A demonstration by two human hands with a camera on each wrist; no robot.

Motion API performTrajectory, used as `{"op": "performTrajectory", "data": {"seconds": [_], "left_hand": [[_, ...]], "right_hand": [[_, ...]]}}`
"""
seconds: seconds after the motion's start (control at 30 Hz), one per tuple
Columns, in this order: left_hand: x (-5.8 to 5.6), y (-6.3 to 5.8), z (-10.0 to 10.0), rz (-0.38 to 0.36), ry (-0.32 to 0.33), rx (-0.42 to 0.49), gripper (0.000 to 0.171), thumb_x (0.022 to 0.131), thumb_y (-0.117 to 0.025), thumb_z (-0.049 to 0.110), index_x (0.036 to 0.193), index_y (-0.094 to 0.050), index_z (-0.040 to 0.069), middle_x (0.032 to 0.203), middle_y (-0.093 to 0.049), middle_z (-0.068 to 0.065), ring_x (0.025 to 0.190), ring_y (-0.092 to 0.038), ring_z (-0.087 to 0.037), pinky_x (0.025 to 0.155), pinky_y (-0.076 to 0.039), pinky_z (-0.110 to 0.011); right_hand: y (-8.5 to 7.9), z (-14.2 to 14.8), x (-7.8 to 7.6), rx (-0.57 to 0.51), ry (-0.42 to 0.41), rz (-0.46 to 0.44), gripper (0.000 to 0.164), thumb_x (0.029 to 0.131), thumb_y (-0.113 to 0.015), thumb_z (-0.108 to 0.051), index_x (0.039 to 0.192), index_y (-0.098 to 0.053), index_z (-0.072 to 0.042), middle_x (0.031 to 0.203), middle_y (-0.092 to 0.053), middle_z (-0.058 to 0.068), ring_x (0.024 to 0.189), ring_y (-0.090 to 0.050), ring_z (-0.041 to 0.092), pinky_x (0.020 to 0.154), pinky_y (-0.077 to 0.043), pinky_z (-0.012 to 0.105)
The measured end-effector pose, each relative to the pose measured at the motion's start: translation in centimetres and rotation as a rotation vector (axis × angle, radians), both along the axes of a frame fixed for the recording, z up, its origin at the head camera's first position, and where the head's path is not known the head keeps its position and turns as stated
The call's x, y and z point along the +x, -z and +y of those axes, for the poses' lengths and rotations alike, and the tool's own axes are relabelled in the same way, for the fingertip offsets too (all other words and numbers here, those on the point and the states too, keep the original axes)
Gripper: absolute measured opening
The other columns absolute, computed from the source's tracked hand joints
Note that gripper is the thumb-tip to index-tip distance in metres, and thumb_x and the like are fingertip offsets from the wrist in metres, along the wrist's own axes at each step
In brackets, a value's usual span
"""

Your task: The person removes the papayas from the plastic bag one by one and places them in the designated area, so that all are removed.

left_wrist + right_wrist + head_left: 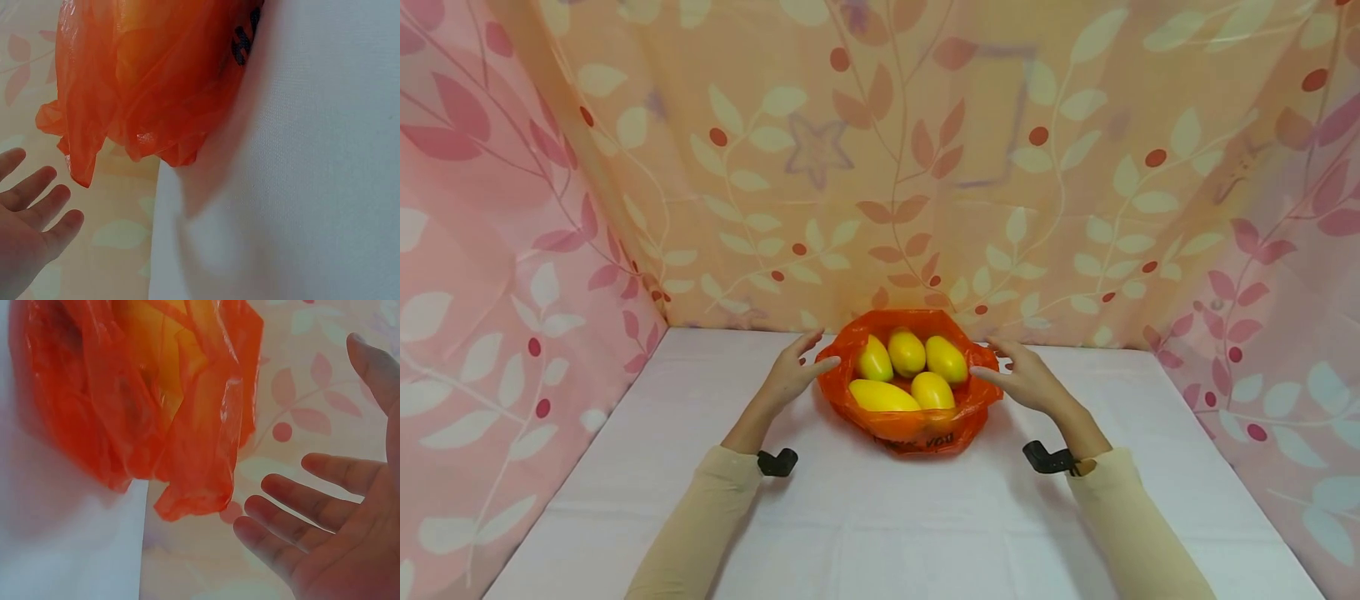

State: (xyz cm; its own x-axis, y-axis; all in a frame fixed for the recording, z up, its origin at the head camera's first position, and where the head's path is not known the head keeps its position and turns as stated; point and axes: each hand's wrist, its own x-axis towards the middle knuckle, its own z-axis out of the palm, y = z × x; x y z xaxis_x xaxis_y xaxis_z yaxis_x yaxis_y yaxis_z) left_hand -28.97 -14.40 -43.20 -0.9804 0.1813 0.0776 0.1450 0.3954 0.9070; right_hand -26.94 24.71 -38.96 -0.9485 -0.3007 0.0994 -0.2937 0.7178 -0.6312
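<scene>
An orange-red plastic bag (pixel 925 433) with dark lettering stands on the table, its mouth spread wide. Several yellow mangoes (pixel 907 353) lie inside it. At the bag's left side is my left hand (pixel 790 375), fingers spread and holding nothing; the left wrist view shows a gap between those fingers (pixel 53 203) and the bag (pixel 156 81). My right hand (pixel 1026 379) is by the bag's right side, also with nothing in it. In the right wrist view its extended fingers (pixel 300 519) are apart from the crumpled bag edge (pixel 200 469).
A white cloth covers the table (pixel 880 533). Behind it hangs a leaf-patterned curtain (pixel 895 167), close to the bag. Pink patterned curtains (pixel 497 292) stand at both sides. A black wrist mount (pixel 778 462) is on each forearm.
</scene>
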Motion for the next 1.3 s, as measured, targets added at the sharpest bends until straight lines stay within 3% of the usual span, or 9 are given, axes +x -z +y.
{"op": "performTrajectory", "data": {"seconds": [0.13, 0.47, 0.7, 0.9, 1.17, 1.3], "left_hand": [[-0.2, 0.1, 0.4, 0.014, 0.003, 0.017, 0.075, 0.090, -0.068, 0.040, 0.152, -0.035, 0.015, 0.156, -0.036, -0.014, 0.144, -0.031, -0.034, 0.119, -0.024, -0.058], [-0.7, 0.5, 1.5, 0.041, -0.004, 0.056, 0.073, 0.090, -0.069, 0.035, 0.151, -0.036, 0.011, 0.154, -0.039, -0.016, 0.143, -0.034, -0.035, 0.118, -0.027, -0.056], [-1.1, 1.1, 1.9, 0.029, -0.027, 0.108, 0.073, 0.088, -0.072, 0.033, 0.149, -0.040, 0.011, 0.153, -0.042, -0.013, 0.143, -0.035, -0.033, 0.115, -0.036, -0.048], [-1.2, 1.5, 2.1, 0.022, -0.047, 0.099, 0.073, 0.087, -0.072, 0.033, 0.149, -0.040, 0.012, 0.153, -0.041, -0.013, 0.143, -0.035, -0.034, 0.114, -0.037, -0.049], [-1.6, 2.1, 2.5, 0.149, -0.045, 0.094, 0.055, 0.088, -0.072, 0.029, 0.139, -0.055, 0.017, 0.151, -0.045, -0.011, 0.144, -0.033, -0.032, 0.118, -0.027, -0.055], [-1.7, 2.2, 2.7, 0.206, -0.027, 0.092, 0.048, 0.089, -0.071, 0.022, 0.135, -0.060, 0.014, 0.150, -0.044, -0.017, 0.144, -0.033, -0.036, 0.120, -0.022, -0.057]], "right_hand": [[0.0, -0.5, -0.2, -0.022, -0.017, -0.011, 0.065, 0.090, -0.067, -0.041, 0.143, -0.047, -0.009, 0.141, -0.052, 0.020, 0.126, -0.050, 0.040, 0.103, -0.043, 0.061], [-0.4, -2.7, -0.6, -0.055, -0.036, -0.040, 0.077, 0.087, -0.068, -0.050, 0.146, -0.044, -0.007, 0.146, -0.048, 0.019, 0.133, -0.046, 0.041, 0.110, -0.036, 0.061], [-0.2, -3.9, -0.5, -0.038, -0.051, -0.061, 0.077, 0.088, -0.068, -0.048, 0.144, -0.044, -0.001, 0.143, -0.050, 0.023, 0.127, -0.051, 0.041, 0.105, -0.043, 0.058], [0.3, -4.6, -0.7, 0.015, -0.058, -0.068, 0.079, 0.088, -0.066, -0.051, 0.144, -0.044, -0.002, 0.136, -0.055, 0.023, 0.120, -0.054, 0.039, 0.098, -0.050, 0.054], [0.4, -5.5, -0.4, 0.056, -0.063, -0.104, 0.080, 0.087, -0.066, -0.053, 0.145, -0.044, -0.002, 0.136, -0.055, 0.022, 0.120, -0.057, 0.038, 0.096, -0.053, 0.050], [0.7, -5.7, -0.3, 0.082, -0.053, -0.127, 0.081, 0.085, -0.067, -0.054, 0.144, -0.044, -0.004, 0.138, -0.054, 0.021, 0.123, -0.056, 0.037, 0.098, -0.052, 0.050]]}}
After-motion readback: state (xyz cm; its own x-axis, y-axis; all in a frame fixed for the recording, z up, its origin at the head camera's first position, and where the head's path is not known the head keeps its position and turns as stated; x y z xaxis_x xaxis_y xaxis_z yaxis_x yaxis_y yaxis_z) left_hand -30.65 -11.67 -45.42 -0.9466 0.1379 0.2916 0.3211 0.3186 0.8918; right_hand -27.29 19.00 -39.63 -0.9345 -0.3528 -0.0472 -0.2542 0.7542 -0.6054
